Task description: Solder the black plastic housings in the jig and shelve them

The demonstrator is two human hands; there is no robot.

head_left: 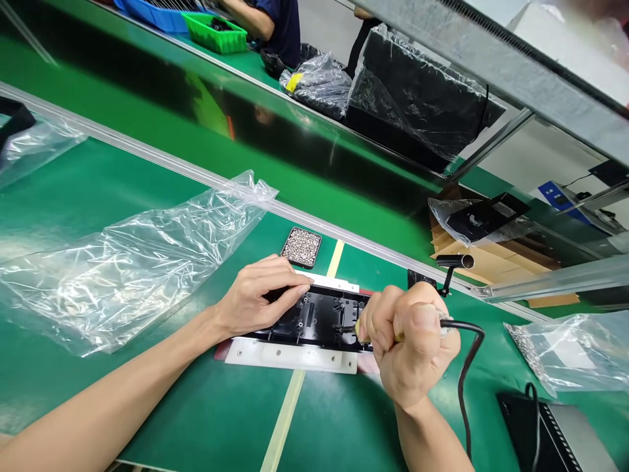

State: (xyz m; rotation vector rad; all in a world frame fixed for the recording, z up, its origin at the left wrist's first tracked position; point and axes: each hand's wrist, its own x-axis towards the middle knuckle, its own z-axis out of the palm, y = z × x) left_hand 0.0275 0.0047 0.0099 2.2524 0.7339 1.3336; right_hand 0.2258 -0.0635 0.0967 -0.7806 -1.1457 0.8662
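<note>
A black plastic housing (319, 316) lies in a fixture with white side strips (295, 356). My right hand (410, 341) is wrapped round a corded electric screwdriver (362, 330), most of which the fingers hide. Its dark bit points left, over the housing; whether it touches a screw I cannot tell. At the housing's left part is my left hand (268, 292), thumb and forefinger brought together at the tips near the far edge. Anything small between them is hidden. Just beyond that hand sits a square black tray (301, 247) full of small metal screws.
A clear plastic bag (162, 262) covers the left of the green bench. A black cord (466, 380) drops from the screwdriver. At right lie a bag of small metal parts (565, 351) and a black-grey device (550, 432). Across the bench, a person (275, 29) is near a green bin (216, 34).
</note>
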